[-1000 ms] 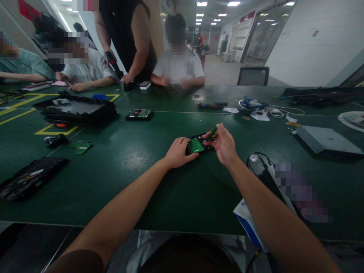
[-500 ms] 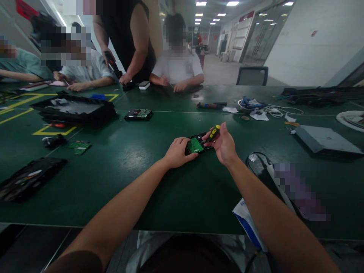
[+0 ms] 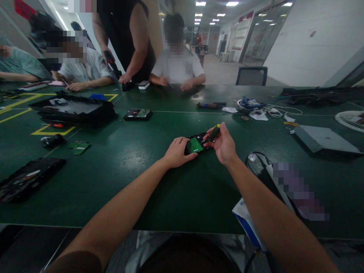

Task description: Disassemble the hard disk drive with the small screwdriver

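A small black device (image 3: 200,137) with a green circuit board (image 3: 195,145) lies on the dark green table in front of me. My left hand (image 3: 176,152) is closed around its left end, thumb along the near edge and fingers over the far side. In my right hand (image 3: 225,147) is a screwdriver (image 3: 215,132) with a green and yellow handle, held between thumb and fingers. It tilts down toward the device's right part. The fingers hide its tip, so I cannot tell what it touches.
Left of me are a black panel (image 3: 31,178), a small green board (image 3: 79,147) and a black tray (image 3: 76,108). Another board unit (image 3: 138,114) lies beyond. At right are a grey metal box (image 3: 327,139), a white power strip (image 3: 280,187) and cables (image 3: 274,110). Several people work opposite.
The screwdriver handle has turned in my right hand: its yellow patches faced me before, and now mostly the dark green side shows. My left hand stays in place. A person's hand opposite shifted right.
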Motion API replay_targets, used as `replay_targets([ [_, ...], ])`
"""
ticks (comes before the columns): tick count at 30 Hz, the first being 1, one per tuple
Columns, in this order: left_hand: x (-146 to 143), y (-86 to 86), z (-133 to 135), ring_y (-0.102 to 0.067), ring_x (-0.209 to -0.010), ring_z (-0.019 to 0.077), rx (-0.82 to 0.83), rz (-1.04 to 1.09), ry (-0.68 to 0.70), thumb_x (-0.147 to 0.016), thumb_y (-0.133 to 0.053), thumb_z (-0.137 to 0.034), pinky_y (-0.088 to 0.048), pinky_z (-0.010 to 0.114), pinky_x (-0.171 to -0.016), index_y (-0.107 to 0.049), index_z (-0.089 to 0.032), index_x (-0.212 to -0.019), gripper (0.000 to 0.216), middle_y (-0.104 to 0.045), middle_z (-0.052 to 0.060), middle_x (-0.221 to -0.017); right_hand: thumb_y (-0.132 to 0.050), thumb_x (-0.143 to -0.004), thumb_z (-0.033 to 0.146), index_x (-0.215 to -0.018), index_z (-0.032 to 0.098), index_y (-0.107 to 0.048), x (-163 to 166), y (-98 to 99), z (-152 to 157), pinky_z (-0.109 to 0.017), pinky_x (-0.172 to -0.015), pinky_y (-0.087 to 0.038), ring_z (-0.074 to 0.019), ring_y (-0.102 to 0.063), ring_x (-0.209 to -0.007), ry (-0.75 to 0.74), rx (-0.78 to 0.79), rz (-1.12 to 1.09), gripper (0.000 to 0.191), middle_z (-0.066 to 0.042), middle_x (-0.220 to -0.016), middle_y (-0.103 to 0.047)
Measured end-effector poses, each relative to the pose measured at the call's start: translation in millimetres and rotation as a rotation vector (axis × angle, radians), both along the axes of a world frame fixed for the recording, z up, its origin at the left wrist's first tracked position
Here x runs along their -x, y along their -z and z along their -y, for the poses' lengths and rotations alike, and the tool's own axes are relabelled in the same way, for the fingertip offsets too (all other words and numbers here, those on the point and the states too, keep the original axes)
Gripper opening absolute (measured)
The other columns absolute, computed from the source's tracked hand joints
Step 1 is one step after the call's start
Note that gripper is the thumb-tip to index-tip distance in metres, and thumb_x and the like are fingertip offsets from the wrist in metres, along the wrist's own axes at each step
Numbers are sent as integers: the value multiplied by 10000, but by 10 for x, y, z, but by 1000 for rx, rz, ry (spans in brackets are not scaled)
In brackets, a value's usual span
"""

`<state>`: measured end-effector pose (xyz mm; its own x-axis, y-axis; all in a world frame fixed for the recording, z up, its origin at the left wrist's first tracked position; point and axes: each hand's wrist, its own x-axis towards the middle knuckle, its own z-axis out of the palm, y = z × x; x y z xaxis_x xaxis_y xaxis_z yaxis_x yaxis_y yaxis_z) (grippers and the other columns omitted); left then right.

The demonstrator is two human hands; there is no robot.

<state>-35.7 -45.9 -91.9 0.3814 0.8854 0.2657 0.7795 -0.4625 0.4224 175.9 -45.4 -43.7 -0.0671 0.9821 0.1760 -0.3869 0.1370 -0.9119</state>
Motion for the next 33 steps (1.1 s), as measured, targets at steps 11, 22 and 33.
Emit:
replay_targets([
  [11,2,13,-13,-482,-1371,347,8,-1,-4,-842,-675,-655,-411,495,-1167,-535,-176,-1417,761,-566,159,-1428,-671,-869,668,-931,264,-583,3,35,-5,-298,-632,-579,-178,-706,-777,5,-23,20,418,7,-785,-696],
  [22,6,12,-9,-483,-1367,346,6,-6,-7,-848,-665,-662,-414,496,-1161,-524,-171,-1429,773,-558,162,-1431,-641,-894,665,-897,255,-699,-2,17,8,-271,-603,-574,-161,-648,-819,6,-48,66,414,-30,-880,-657],
  [33,7,17,-9,-485,-1364,338,-11,-8,5,-852,-668,-649,-412,476,-1165,-534,-161,-1415,756,-564,161,-1430,-601,-879,731,-960,250,-634,9,47,-25,-282,-593,-559,-175,-677,-769,-5,-19,25,489,-16,-797,-682],
])
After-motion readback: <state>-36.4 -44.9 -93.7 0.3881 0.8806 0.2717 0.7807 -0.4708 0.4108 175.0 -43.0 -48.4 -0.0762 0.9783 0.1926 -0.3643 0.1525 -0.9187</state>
